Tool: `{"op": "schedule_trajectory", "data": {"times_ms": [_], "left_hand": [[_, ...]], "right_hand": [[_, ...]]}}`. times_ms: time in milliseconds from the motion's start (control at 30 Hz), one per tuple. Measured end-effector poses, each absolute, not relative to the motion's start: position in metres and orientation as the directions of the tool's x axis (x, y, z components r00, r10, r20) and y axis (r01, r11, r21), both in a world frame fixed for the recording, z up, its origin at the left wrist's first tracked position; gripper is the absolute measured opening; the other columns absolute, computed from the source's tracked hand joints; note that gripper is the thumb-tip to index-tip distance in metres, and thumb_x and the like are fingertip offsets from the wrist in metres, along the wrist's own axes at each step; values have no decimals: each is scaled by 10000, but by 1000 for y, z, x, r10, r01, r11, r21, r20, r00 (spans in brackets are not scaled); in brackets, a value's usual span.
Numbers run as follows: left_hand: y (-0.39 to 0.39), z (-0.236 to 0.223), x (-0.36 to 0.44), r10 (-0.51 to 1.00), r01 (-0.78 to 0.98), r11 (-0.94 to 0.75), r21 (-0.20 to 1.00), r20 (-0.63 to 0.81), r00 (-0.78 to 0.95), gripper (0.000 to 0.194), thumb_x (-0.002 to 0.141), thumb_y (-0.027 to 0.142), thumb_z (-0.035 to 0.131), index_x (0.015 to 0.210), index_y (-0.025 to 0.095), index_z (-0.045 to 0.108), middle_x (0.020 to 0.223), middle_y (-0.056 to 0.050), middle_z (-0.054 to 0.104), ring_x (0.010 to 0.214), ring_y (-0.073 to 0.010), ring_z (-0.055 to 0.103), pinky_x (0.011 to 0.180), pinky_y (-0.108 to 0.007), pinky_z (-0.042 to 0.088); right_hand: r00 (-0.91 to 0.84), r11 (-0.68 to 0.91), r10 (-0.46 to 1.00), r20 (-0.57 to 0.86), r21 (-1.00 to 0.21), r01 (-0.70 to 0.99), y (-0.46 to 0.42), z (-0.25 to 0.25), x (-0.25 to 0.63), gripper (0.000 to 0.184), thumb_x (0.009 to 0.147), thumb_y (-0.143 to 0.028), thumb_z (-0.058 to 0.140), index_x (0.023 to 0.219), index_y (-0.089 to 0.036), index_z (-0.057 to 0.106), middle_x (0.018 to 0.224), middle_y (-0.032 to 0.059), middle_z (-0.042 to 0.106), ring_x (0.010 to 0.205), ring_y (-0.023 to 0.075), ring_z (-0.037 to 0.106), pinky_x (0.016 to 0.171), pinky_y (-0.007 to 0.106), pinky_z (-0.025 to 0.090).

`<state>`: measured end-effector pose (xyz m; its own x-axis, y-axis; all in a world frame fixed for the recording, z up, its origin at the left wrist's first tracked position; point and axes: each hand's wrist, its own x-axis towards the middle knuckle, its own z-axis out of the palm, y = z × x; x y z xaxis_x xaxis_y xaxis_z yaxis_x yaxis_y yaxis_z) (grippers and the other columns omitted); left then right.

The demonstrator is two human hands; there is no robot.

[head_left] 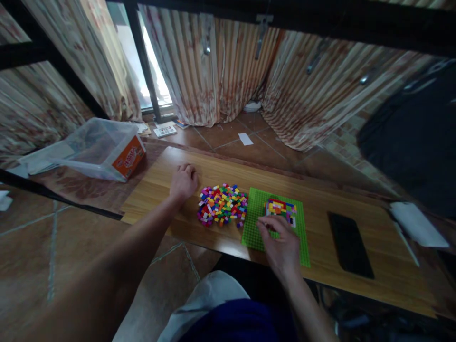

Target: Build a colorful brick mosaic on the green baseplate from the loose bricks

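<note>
My left hand (pixel 184 180) rests on the wooden table, its fingers curled in, just left of a heap of small colourful toy bricks (pixel 223 205). My right hand (pixel 284 241) is over a green studded baseplate (pixel 253 227), thumb and forefinger pinched together. Whatever is between those fingertips is too small to make out. Just beyond the fingers, a patch of joined multicoloured bricks (pixel 281 207) sits on the baseplate, partly hidden by my right hand.
A black phone-like slab (pixel 351 244) lies on the wooden table (pixel 313 202) right of the baseplate. A white object (pixel 418 224) is at the table's right end. On the left stands a clear plastic bin (pixel 103 147) with an orange label. Curtains hang behind.
</note>
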<state>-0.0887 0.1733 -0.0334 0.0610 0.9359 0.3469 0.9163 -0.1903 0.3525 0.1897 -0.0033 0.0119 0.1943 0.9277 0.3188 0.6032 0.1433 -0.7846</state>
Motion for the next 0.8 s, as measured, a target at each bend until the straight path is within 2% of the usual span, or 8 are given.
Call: {"op": "schedule_trajectory", "data": {"times_ms": [133, 400, 633, 800], "left_hand": [[173, -35, -89, 935, 915, -196, 352, 347, 67, 206, 875, 214, 430, 916, 194, 631, 1042, -117, 654, 1061, -280, 557, 996, -442, 417], [174, -37, -90, 934, 915, -194, 354, 351, 62, 196, 869, 203, 445, 929, 189, 632, 1060, -118, 644, 1066, -272, 551, 1001, -424, 421], [173, -36, -89, 932, 913, -199, 357, 356, 64, 193, 876, 193, 446, 924, 180, 632, 1076, -123, 651, 1077, -271, 548, 1009, -421, 416], [172, -37, -89, 932, 918, -189, 348, 357, 56, 184, 877, 186, 453, 923, 183, 630, 1073, -111, 650, 1066, -257, 554, 997, -397, 423]], "right_hand": [[-8, 226, 957, 288, -731, 644, -4, 2, 165, 159, 913, -281, 576, 930, -251, 731, 958, 52, 685, 912, 205, 636, 821, 356, 509], [-175, 323, 941, 289, -616, 718, -3, -16, 137, 148, 914, -216, 565, 925, -252, 709, 943, 51, 667, 908, 218, 600, 822, 365, 484], [-175, 335, 932, 318, -569, 751, 10, -21, 112, 161, 928, -250, 574, 1036, -228, 691, 960, 58, 662, 925, 226, 580, 844, 368, 454], [-155, 332, 921, 357, -515, 790, 21, -29, 108, 138, 922, -236, 573, 914, -224, 711, 931, 59, 668, 902, 226, 576, 834, 368, 436]]}}
